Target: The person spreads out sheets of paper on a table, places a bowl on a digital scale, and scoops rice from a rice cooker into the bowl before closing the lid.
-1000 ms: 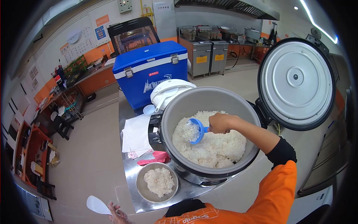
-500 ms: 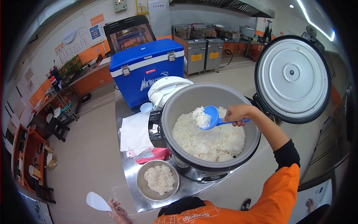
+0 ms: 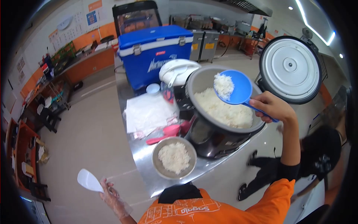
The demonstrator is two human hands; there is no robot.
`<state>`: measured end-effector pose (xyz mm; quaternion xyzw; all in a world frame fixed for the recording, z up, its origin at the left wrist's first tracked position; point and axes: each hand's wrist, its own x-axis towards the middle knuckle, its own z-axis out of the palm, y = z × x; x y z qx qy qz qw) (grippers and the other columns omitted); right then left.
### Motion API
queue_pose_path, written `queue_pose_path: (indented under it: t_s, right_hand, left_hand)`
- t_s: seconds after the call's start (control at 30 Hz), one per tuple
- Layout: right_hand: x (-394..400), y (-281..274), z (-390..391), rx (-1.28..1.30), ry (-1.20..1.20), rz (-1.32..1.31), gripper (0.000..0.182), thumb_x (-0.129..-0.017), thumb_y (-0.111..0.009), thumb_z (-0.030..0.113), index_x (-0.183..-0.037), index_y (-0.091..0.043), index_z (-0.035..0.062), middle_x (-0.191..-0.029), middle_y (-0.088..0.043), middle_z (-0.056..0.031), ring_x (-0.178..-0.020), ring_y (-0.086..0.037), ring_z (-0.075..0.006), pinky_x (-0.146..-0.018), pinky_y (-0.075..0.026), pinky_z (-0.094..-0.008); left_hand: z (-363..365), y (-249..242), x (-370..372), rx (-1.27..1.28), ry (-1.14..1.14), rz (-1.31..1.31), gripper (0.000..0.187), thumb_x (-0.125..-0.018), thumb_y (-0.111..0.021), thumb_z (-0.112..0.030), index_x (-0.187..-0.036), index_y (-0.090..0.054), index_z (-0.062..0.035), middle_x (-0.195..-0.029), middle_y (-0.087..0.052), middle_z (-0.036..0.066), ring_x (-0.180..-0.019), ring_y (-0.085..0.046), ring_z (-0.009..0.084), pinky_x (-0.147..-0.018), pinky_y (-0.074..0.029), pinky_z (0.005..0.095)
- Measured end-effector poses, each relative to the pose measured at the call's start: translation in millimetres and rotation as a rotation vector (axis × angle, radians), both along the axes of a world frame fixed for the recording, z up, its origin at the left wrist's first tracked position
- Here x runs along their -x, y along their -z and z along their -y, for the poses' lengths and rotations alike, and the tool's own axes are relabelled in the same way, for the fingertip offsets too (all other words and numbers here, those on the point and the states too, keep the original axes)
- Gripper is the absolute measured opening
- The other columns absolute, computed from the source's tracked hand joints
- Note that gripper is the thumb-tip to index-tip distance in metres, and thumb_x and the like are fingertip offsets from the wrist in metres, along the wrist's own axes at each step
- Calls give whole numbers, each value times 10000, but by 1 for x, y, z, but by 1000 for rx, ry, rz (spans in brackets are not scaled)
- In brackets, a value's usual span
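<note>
My right hand [image 3: 274, 106] is closed around the handle of a blue ladle [image 3: 240, 87], raised over the rim of a large rice cooker [image 3: 216, 140]. A clump of cooked rice [image 3: 223, 86] lies at the left side of the ladle's bowl. More rice [image 3: 220, 110] fills the cooker pot. Down at the lower left, my left hand [image 3: 112, 196], in a clear plastic glove, grips a white rice paddle [image 3: 89, 180] away from the table. Between the hands, a metal bowl [image 3: 158, 170] holding a mound of rice stands at the table's front edge.
Pink scoops [image 3: 169, 131] and white paper sheets [image 3: 149, 112] lie left of the cooker. A blue cooler box [image 3: 156, 56] and a white lid [image 3: 181, 71] stand behind. The cooker's lid [image 3: 291, 69] is raised at the right. Another person in black [image 3: 320, 153] bends nearby.
My right hand has lifted the ladle up and to the right, from inside the pot to above its rim. The view has shifted, and a person in black has come into sight at the right.
</note>
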<state>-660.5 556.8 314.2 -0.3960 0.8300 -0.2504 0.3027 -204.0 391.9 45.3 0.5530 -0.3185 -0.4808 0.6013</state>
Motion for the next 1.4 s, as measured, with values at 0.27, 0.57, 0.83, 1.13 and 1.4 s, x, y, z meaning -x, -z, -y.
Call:
queue_pose_path:
  t_s: [0.27,0.57,0.83,1.13,1.4]
  right_hand:
    - [-143,113,6,30,-202,-118,294,-945,-497,200,-1112,-584,-26,-611,-575,-176,-485,-586,-248,-525,-482,-363]
    - [-176,261,22,-2,92,-606,180,-913,-504,137,-965,-535,-33,-691,-613,-267,-679,-610,-455,-620,-482,-515]
    - [-172,284,20,-4,122,-654,192,-903,-518,154,-943,-563,-29,-708,-616,-264,-701,-615,-445,-648,-480,-521]
    - [-149,314,-3,165,249,-416,244,-927,-518,197,-1028,-647,17,-525,-550,-85,-427,-551,-176,-419,-427,-318]
    - [-181,257,-2,154,346,-408,310,-907,-542,188,-1089,-614,-52,-850,-617,-298,-816,-625,-429,-696,-483,-434]
  left_hand:
    - [20,6,-55,-54,73,-84,340,-881,-628,-348,-1038,-581,-50,-740,-514,2,-425,-326,0,-363,-243,147]
    - [17,29,-106,-53,81,-166,299,-907,-603,-317,-1015,-566,-41,-729,-531,17,-427,-353,7,-364,-266,148]
    - [6,37,-136,-30,29,-169,290,-904,-609,-306,-1013,-572,-39,-705,-532,15,-412,-357,5,-348,-266,148]
    - [-2,42,-154,-55,-56,-183,233,-898,-615,-269,-998,-594,-59,-700,-529,11,-409,-349,3,-351,-258,146]
    - [-6,32,-146,-57,-38,-184,270,-894,-624,-300,-999,-579,-56,-701,-526,13,-420,-346,-1,-359,-261,141]
